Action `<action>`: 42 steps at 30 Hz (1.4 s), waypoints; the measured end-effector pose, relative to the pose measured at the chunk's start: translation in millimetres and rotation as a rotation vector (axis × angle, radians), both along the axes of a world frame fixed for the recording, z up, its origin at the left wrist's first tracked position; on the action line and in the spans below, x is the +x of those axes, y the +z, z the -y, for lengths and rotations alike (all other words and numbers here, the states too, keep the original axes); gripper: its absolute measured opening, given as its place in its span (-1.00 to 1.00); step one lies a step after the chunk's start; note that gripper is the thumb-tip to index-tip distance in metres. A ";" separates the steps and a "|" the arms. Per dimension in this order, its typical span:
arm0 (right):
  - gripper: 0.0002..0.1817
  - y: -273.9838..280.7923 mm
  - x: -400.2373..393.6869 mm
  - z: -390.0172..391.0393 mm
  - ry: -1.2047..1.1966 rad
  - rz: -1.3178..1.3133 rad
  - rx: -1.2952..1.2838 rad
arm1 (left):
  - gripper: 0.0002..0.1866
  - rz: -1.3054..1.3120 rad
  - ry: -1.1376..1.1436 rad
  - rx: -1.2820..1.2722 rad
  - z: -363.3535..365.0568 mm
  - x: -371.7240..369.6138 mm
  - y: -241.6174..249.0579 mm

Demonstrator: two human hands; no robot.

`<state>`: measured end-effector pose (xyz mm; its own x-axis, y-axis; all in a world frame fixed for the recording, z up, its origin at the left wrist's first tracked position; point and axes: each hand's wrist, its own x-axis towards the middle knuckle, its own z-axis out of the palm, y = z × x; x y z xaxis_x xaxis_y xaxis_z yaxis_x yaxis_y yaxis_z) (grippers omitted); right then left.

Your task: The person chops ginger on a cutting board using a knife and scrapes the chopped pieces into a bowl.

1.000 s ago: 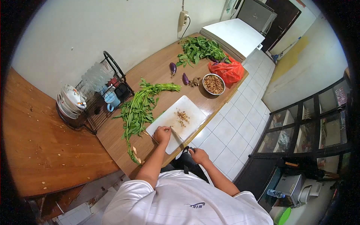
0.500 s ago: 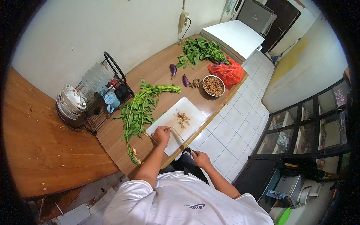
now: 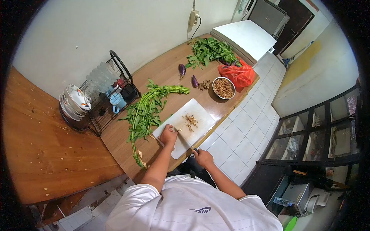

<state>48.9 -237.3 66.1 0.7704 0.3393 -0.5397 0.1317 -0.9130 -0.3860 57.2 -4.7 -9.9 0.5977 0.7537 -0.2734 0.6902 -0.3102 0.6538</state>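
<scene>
The left hand, fingers curled together, rests at the near left part of a white cutting board; whether it grips a piece of food cannot be told. The right hand, fingers closed on the black handle of a knife, lies just beyond the board's near right edge, the blade slanting over the board toward the left hand. Small brown chopped pieces lie on the board, beyond the blade. Leafy greens lie left of the board; a bowl of brown pieces stands beyond it, beside a red plastic bag.
</scene>
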 end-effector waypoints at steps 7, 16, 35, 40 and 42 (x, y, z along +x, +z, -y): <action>-0.36 -1.3 4.0 -9.7 -0.001 0.040 0.045 | -0.53 -0.013 -0.013 -0.031 -7.9 6.1 -12.2; -0.41 -19.8 -18.1 29.3 -0.058 0.092 0.055 | -0.63 -0.069 -0.083 0.005 -5.0 1.6 3.2; -0.46 -31.6 22.5 37.1 0.069 0.126 0.132 | -0.78 0.136 -0.121 0.085 -12.8 -58.1 51.8; -0.48 -23.6 45.2 67.2 0.116 0.203 0.093 | -0.54 -0.015 -0.145 0.048 -2.8 -41.5 51.9; -0.49 -17.7 48.7 77.6 0.134 0.187 0.090 | -0.33 -0.102 -0.126 0.042 14.4 -19.7 70.0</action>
<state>97.6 -314.8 48.4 0.7991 0.4855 -0.3546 0.3263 -0.8456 -0.4224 37.4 -19.2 60.0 0.6589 0.6865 -0.3074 0.7061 -0.4237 0.5673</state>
